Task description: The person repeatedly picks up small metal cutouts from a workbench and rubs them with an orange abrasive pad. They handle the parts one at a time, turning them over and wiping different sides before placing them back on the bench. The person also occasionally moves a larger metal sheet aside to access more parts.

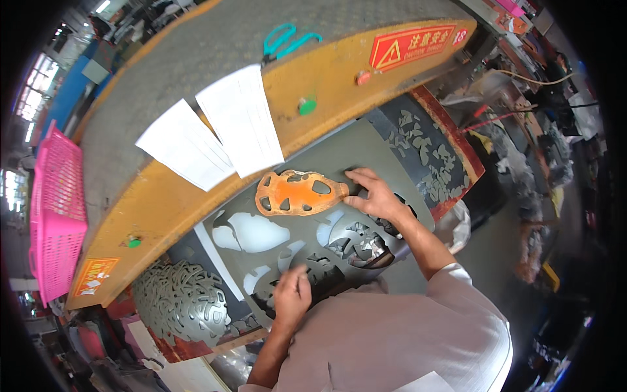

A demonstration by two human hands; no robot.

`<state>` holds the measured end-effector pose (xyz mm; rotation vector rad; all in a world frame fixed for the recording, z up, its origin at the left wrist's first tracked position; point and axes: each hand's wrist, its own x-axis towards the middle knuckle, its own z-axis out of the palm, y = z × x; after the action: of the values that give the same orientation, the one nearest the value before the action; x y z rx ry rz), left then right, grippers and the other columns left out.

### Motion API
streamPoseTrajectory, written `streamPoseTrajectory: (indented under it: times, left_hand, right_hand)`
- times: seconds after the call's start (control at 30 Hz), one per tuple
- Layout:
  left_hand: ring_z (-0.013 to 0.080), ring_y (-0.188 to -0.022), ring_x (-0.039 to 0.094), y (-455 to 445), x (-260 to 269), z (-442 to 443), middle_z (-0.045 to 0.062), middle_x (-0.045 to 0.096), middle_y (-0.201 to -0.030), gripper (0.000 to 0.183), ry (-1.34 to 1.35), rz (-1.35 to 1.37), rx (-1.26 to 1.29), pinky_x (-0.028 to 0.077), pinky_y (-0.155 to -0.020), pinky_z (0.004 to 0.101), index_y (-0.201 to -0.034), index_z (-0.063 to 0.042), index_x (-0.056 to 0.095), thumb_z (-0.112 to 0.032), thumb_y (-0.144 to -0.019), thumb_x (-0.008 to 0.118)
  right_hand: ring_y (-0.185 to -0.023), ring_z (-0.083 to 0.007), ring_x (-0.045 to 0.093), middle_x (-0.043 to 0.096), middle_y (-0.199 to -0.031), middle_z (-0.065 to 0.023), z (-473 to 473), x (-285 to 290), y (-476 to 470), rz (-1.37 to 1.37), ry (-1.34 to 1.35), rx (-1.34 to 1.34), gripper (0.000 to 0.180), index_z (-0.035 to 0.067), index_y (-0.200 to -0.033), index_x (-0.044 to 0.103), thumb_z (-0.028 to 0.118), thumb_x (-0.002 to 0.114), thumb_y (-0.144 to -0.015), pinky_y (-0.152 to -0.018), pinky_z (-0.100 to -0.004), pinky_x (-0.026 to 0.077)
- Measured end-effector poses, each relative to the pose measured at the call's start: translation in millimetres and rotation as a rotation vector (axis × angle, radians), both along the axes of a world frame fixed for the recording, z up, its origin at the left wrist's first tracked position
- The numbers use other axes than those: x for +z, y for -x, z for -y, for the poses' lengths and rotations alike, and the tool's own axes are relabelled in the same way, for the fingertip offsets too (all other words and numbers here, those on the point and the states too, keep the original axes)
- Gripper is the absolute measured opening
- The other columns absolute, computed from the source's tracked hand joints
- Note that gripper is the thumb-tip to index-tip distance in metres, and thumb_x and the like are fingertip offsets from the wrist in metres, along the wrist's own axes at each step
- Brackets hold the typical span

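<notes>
An orange cutting die [306, 192] with several oval openings lies on a grey-green sheet [360, 142] under the yellow press beam. At the die's narrow right end is my right hand [371, 193], its thumb touching or very close to that end and its fingers apart. My left hand [292, 291] is over the sheet's near part, fingers curled; whether it holds anything I cannot tell. Between my hands and left of them, shaped holes [360, 242] are cut through the sheet. A pale patch [259, 232] shows left of the die.
The yellow beam [338, 93] carries papers [242, 120], push buttons and teal-handled scissors [289, 41]. A heap of cut grey pieces [181, 301] lies at the left, small scraps [436, 161] at the right. A pink plastic basket [58, 215] stands far left.
</notes>
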<state>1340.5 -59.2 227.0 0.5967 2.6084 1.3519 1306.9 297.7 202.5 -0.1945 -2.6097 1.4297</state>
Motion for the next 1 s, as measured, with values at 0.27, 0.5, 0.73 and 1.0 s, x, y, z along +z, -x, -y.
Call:
streamPoseTrajectory:
  times: [0.27,0.5,0.73,1.0]
  left_hand:
    - [0.0306,-0.094,0.068,-84.6,-63.4,-10.9,0.007,0.074,-0.098,0.022,0.446,-0.435,-0.076,0.05,-0.089,0.0461,-0.104,-0.012,0.08,-0.031,-0.096,0.073]
    - [0.0315,-0.099,0.06,-122.9,-87.2,-29.0,0.008,0.066,-0.098,0.021,0.458,-0.555,0.153,0.041,-0.095,0.0481,-0.098,-0.012,0.076,-0.032,-0.094,0.074]
    - [0.0322,-0.102,0.059,-119.0,-92.2,-39.9,0.008,0.066,-0.1,0.02,0.475,-0.541,0.237,0.04,-0.098,0.0477,-0.095,-0.011,0.073,-0.032,-0.094,0.073]
    - [0.0319,-0.101,0.059,-123.0,-81.7,-47.4,0.008,0.065,-0.099,0.022,0.467,-0.509,0.301,0.041,-0.097,0.0472,-0.09,-0.011,0.071,-0.033,-0.093,0.074]
  right_hand:
    - [-0.097,-0.0273,0.072,0.071,-0.122,-0.02,20.6,22.1,-63.1,-0.255,0.274,-0.183,0.056,-0.005,-0.148,0.059,0.02,0.074,-0.1,-0.092,-0.0356,0.058]
    - [-0.11,-0.0428,0.069,0.071,-0.124,-0.024,87.7,61.1,-108.6,-0.321,-0.234,-0.041,0.076,-0.006,-0.162,0.036,0.017,0.068,-0.097,-0.098,-0.0506,0.055]
    - [-0.11,-0.0361,0.065,0.072,-0.109,-0.011,24.9,-41.9,-160.4,-0.263,-0.524,0.128,0.032,0.005,-0.117,0.076,0.027,0.075,-0.094,-0.093,-0.0505,0.052]
    - [-0.105,-0.0325,0.06,0.07,-0.103,-0.0047,27.4,-71.8,-155.9,-0.339,-0.542,0.114,0.023,0.009,-0.085,0.077,0.031,0.076,-0.093,-0.087,-0.0494,0.048]
